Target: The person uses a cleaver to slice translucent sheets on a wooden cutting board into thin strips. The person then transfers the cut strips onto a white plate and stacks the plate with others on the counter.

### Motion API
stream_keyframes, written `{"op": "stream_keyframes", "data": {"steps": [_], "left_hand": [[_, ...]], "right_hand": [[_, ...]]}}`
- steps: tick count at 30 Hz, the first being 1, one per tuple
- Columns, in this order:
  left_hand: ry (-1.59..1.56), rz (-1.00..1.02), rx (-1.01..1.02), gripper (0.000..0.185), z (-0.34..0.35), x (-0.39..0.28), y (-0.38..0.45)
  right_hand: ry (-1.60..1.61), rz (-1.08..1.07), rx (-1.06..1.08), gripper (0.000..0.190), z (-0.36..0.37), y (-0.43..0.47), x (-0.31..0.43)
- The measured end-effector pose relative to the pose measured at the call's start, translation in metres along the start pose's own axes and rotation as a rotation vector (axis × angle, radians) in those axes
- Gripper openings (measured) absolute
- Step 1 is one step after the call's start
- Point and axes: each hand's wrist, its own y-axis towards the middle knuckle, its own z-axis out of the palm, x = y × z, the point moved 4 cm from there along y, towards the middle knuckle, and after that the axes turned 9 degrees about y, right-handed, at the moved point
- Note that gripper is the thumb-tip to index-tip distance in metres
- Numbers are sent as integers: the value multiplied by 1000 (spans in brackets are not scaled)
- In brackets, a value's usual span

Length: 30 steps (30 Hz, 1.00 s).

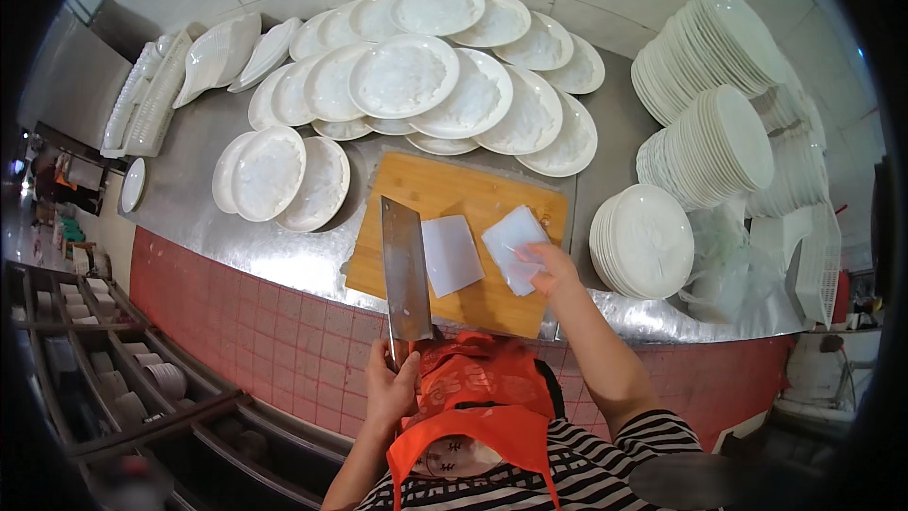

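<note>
My left hand [391, 380] grips the handle of a cleaver [406, 270], its wide steel blade upright over the left part of a bamboo cutting board [383, 206]. Just right of the blade lies a flat white, sheet-like stack [454, 255] on the board. My right hand [555, 268] has its fingers on a second stack of translucent white sheets [516, 248] near the board's right side. Whether those fingers pinch the stack or only rest on it is hard to see. What the sheets are made of does not show clearly.
Overlapping plates [404, 78] bearing white shreds spread behind the board, with more such plates [269, 174] at left. Tall plate stacks [702, 142] and a shorter stack [642, 241] stand right, beside plastic bags [731, 284]. A crate of dishes [44, 341] sits lower left.
</note>
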Motion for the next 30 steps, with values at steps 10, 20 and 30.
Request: {"op": "stream_keyframes", "data": {"steps": [10, 20, 30], "left_hand": [[3, 16, -6, 19, -19, 21, 6], [-10, 55, -27, 20, -33, 42, 15], [9, 59, -7, 22, -37, 48, 19]], "right_hand": [[-138, -205, -158, 39, -12, -20, -9], [-121, -318, -265, 53, -35, -18, -5], [-361, -528, -376, 38, -54, -12, -6]]}}
